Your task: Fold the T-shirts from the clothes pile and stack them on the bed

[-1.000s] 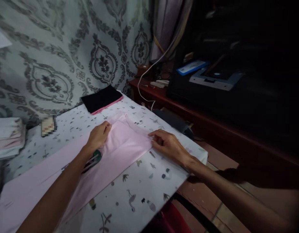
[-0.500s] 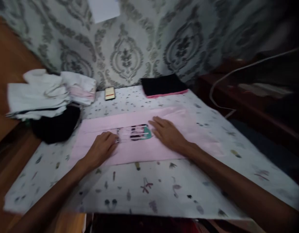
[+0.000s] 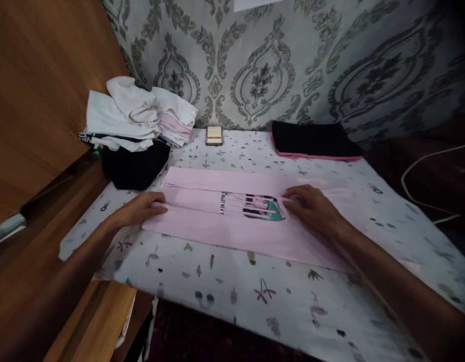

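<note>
A pink shirt, folded into a long strip, lies flat across the patterned sheet, with lettering and a dark and green print along its middle. My left hand is at the shirt's left end, fingers and thumb closed on its edge. At the right end of the print, my right hand pinches the fabric, which rises slightly under the fingertips. The shirt's far right part is partly hidden behind my right forearm.
White folded clothes are heaped on a black cloth item at the left, beside a wooden panel. A phone lies near the wall. Black and pink folded cloth sits at back right. A pale cable hangs at right.
My left hand has gone from the middle of the shirt to its left end. My right hand has curled from lying flat to pinching the fabric. The view has turned left.
</note>
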A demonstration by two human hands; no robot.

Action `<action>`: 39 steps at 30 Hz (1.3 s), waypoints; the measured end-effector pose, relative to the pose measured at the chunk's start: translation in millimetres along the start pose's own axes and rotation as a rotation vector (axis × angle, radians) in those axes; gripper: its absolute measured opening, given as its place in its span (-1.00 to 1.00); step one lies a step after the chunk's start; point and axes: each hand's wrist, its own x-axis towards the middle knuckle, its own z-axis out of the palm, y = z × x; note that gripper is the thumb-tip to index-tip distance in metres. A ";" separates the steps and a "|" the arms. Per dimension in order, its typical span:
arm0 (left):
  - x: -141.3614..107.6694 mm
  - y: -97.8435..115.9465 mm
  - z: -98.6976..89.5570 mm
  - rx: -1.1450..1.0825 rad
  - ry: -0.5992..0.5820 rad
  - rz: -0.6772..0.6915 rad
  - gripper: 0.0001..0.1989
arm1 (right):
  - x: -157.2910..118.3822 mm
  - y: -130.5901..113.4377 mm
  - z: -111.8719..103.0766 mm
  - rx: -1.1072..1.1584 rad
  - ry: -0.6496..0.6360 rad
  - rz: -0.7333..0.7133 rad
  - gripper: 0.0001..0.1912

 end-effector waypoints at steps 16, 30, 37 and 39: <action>-13.0 32.5 35.2 0.433 0.411 0.008 -0.63 | -13.5 -29.6 0.9 0.021 0.271 0.127 -0.60; -9.7 18.4 61.8 0.445 0.043 0.175 -0.25 | -27.6 -31.0 42.9 -0.273 0.078 -0.158 -0.43; 12.9 9.0 55.7 0.525 0.220 0.184 -0.28 | -32.0 -40.9 6.8 0.136 0.206 0.026 -0.46; 32.7 8.5 56.8 0.529 0.294 0.216 -0.29 | -33.4 -29.5 -3.6 0.118 0.257 0.075 -0.48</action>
